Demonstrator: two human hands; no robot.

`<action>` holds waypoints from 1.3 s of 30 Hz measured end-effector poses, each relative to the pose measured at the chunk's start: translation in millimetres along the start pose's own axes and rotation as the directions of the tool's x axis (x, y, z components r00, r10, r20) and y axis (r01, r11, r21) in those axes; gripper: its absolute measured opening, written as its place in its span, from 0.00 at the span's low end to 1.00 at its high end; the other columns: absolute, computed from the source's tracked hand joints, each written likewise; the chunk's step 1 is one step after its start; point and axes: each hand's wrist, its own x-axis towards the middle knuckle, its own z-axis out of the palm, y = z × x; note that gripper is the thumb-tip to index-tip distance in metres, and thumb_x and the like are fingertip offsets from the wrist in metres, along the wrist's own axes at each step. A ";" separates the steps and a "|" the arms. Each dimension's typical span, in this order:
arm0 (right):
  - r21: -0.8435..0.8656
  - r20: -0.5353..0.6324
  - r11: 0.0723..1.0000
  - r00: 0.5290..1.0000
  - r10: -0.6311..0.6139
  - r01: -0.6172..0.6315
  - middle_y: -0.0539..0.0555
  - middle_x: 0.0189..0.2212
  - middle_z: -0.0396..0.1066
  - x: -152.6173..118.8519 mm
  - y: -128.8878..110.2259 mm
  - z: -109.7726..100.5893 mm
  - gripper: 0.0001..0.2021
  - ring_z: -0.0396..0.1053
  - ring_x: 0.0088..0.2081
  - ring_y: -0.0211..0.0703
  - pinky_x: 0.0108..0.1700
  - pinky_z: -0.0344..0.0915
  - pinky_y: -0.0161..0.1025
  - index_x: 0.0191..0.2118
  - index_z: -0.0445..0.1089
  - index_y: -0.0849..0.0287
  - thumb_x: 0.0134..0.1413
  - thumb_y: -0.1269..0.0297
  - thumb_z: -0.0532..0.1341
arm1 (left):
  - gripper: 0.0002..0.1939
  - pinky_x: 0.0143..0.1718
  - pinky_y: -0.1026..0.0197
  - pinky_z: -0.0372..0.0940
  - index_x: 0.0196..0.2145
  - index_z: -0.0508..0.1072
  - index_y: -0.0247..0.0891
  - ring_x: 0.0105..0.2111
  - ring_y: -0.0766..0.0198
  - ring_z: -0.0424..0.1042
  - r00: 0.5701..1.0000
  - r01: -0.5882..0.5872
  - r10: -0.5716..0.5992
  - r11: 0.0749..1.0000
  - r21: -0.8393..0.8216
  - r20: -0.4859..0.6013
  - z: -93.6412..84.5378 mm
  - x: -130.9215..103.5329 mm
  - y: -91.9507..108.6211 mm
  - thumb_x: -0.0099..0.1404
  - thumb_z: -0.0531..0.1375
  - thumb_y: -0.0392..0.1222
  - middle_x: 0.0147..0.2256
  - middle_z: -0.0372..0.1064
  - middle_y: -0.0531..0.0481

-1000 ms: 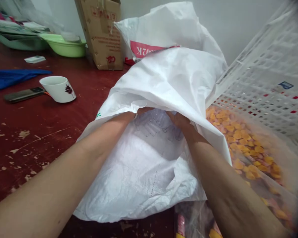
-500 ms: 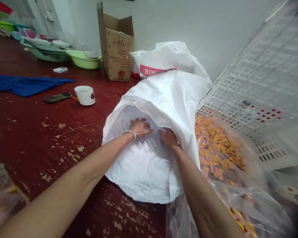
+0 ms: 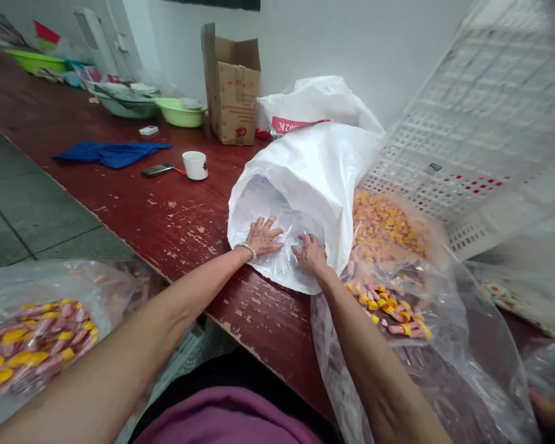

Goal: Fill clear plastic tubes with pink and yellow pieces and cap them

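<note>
A large white sack [image 3: 319,157] lies on its side on the red table, its mouth towards me. Clear plastic tubes [image 3: 282,262] lie inside the mouth. My left hand [image 3: 263,237], with a beaded bracelet at the wrist, rests on the tubes with its fingers spread. Just to its right, my right hand [image 3: 311,251] lies over the tubes near the sack's right edge, fingers apart. Neither hand is closed round anything.
Yellow-capped pink tubes [image 3: 391,305] lie in clear plastic at the right, beside a tilted white basket [image 3: 448,132]. A similar bag [image 3: 41,336] is at lower left. Behind stand a white cup [image 3: 195,166], phone [image 3: 158,169], blue cloth [image 3: 113,153], carton [image 3: 235,102] and green bowl [image 3: 180,114].
Both hands have come nearer to the sack's mouth, with tubes now at its front. The view has shifted back, showing the table's front edge and the lower-left bag more fully.
</note>
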 end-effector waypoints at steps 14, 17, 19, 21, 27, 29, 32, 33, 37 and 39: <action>0.351 -0.269 0.934 0.962 0.038 0.061 0.64 0.53 0.64 -30.1 5.4 -13.5 0.16 0.61 0.55 0.52 0.58 0.54 0.50 0.46 0.69 0.64 0.51 0.69 0.55 | 0.39 0.57 0.36 0.39 0.58 0.58 0.37 0.62 0.42 0.45 0.793 -0.608 0.598 0.788 0.092 0.119 -38.9 -52.5 3.3 0.46 0.58 0.32 0.61 0.55 0.40; 0.467 -0.319 0.881 0.943 0.090 0.074 0.62 0.47 0.69 -38.6 9.0 -17.4 0.19 0.68 0.45 0.46 0.49 0.63 0.47 0.51 0.63 0.63 0.53 0.64 0.52 | 0.41 0.57 0.34 0.36 0.58 0.58 0.34 0.61 0.38 0.43 0.744 -0.666 0.643 0.737 0.116 0.185 -32.4 -45.2 12.2 0.43 0.59 0.33 0.60 0.55 0.37; 0.618 -0.288 0.782 0.949 0.129 0.081 0.61 0.45 0.70 -50.4 9.9 -20.1 0.22 0.70 0.40 0.44 0.43 0.66 0.43 0.53 0.60 0.62 0.53 0.62 0.53 | 0.40 0.56 0.35 0.38 0.56 0.59 0.32 0.60 0.37 0.47 0.726 -0.686 0.658 0.715 0.138 0.197 -25.3 -35.7 17.7 0.42 0.60 0.33 0.56 0.60 0.35; 0.806 -0.204 0.587 0.964 0.168 0.068 0.58 0.46 0.69 -65.4 9.2 -22.7 0.23 0.69 0.40 0.42 0.41 0.67 0.41 0.53 0.60 0.59 0.49 0.60 0.57 | 0.37 0.56 0.38 0.40 0.54 0.61 0.31 0.56 0.39 0.53 0.708 -0.706 0.682 0.690 0.162 0.183 -17.4 -26.8 23.0 0.43 0.60 0.33 0.49 0.65 0.34; 0.981 -0.047 0.193 0.968 0.247 -0.002 0.52 0.44 0.64 -100.0 8.1 -31.1 0.22 0.71 0.38 0.40 0.38 0.66 0.37 0.45 0.64 0.56 0.42 0.58 0.65 | 0.23 0.50 0.46 0.50 0.42 0.67 0.31 0.40 0.49 0.65 0.759 -0.651 0.651 0.759 0.000 0.032 -2.6 -19.0 35.1 0.45 0.57 0.29 0.36 0.69 0.36; 0.986 -0.050 0.165 0.962 0.267 0.005 0.51 0.41 0.65 -105.5 11.4 -34.5 0.22 0.72 0.36 0.39 0.35 0.66 0.36 0.45 0.64 0.56 0.41 0.58 0.66 | 0.17 0.49 0.48 0.52 0.37 0.68 0.33 0.39 0.50 0.65 0.840 -0.537 0.541 0.824 -0.182 -0.032 -3.6 -22.4 36.4 0.46 0.57 0.29 0.34 0.70 0.38; 0.981 -0.064 0.195 0.961 0.270 0.011 0.51 0.40 0.67 -112.1 14.4 -40.2 0.20 0.71 0.36 0.38 0.33 0.64 0.33 0.43 0.66 0.57 0.43 0.56 0.65 | 0.13 0.46 0.49 0.56 0.37 0.68 0.34 0.38 0.53 0.67 0.923 -0.381 0.376 0.864 -0.328 -0.083 -8.9 -33.6 37.2 0.51 0.56 0.32 0.33 0.70 0.43; 0.978 -0.071 0.208 0.960 0.273 0.013 0.52 0.40 0.69 -113.7 13.4 -41.4 0.20 0.71 0.36 0.38 0.34 0.63 0.33 0.43 0.67 0.57 0.44 0.56 0.65 | 0.13 0.44 0.51 0.58 0.40 0.67 0.34 0.37 0.55 0.68 0.935 -0.353 0.341 0.873 -0.337 -0.096 -10.6 -38.8 37.8 0.54 0.55 0.34 0.34 0.70 0.44; 0.973 -0.103 0.226 0.952 0.289 0.037 0.53 0.40 0.72 -114.7 -1.9 -34.4 0.19 0.70 0.41 0.41 0.40 0.65 0.37 0.42 0.68 0.58 0.45 0.55 0.65 | 0.13 0.33 0.62 0.63 0.43 0.65 0.34 0.32 0.64 0.69 0.987 -0.152 0.143 0.691 -0.706 -0.073 -11.0 -61.1 43.6 0.60 0.54 0.41 0.35 0.69 0.46; 0.974 -0.093 0.224 0.962 0.257 0.034 0.55 0.41 0.72 -111.1 -12.6 -22.6 0.19 0.70 0.43 0.43 0.43 0.65 0.40 0.43 0.67 0.58 0.45 0.55 0.64 | 0.14 0.30 0.64 0.63 0.40 0.66 0.34 0.29 0.67 0.69 0.998 -0.003 0.060 0.401 -0.916 0.023 -6.7 -68.8 46.2 0.58 0.58 0.43 0.32 0.67 0.50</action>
